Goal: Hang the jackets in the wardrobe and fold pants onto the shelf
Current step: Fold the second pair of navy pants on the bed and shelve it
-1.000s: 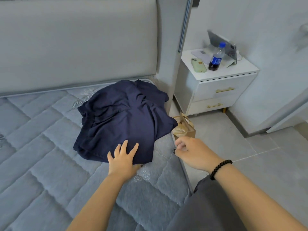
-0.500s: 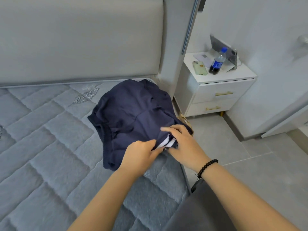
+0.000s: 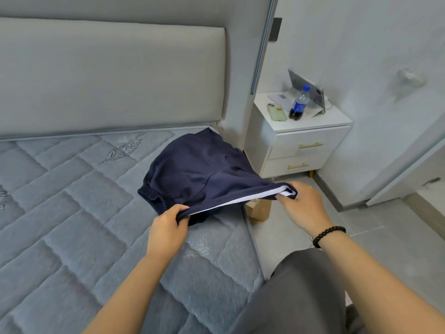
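A dark navy garment point(image 3: 199, 172) with a white inner stripe lies bunched on the right side of the grey quilted bed point(image 3: 72, 213), near the headboard. Its near edge is lifted and stretched between my hands. My left hand point(image 3: 168, 227) grips the left end of that edge. My right hand point(image 3: 303, 203), with a black bead bracelet on the wrist, pinches the right end out past the bed's side, above the floor. No wardrobe or shelf is in view.
A white nightstand point(image 3: 305, 145) stands right of the bed, carrying a cola bottle point(image 3: 298, 104), a phone point(image 3: 277, 112) and a propped tablet point(image 3: 308, 90). A brown paper bag point(image 3: 260, 210) sits on the tiled floor beside the bed. The grey headboard point(image 3: 108, 75) lies behind.
Both hands took hold of the garment's near edge, then drew apart, lifting and stretching it so the white stripe shows. One second ago my left hand lay flat on it.
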### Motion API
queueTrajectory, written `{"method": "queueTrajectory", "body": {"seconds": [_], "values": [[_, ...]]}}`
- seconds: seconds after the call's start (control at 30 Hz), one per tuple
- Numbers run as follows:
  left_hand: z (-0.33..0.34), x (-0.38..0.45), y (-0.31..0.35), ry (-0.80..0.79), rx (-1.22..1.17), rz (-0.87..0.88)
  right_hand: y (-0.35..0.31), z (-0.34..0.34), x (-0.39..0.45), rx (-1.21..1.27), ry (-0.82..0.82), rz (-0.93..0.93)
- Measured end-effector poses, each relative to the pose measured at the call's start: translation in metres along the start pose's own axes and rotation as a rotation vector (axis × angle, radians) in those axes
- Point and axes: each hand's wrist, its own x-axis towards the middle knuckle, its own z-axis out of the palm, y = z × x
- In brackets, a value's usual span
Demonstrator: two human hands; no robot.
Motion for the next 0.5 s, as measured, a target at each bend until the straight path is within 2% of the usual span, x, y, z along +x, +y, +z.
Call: {"method": "queueTrajectory", "body": {"seconds": [0.13,0.23,0.37,0.43,0.5], "values": [[-0.018,0.019,0.066,0.106,-0.202,0.104,0.003,-0.022,-0.003,0.072,0.03,0.019],[-0.021,0.033,0.127,0.098,-0.243,0.226,0.003,-0.039,-0.003,0.115,0.021,-0.012],[-0.014,0.029,0.214,-0.075,-0.161,0.475,-0.011,-0.065,-0.009,0.137,-0.029,-0.172],[-0.006,0.021,0.249,-0.164,-0.119,0.566,-0.021,-0.077,-0.014,0.195,0.011,-0.245],[0.002,0.015,0.273,-0.188,-0.142,0.611,-0.026,-0.091,-0.016,0.24,0.097,-0.299]]}}
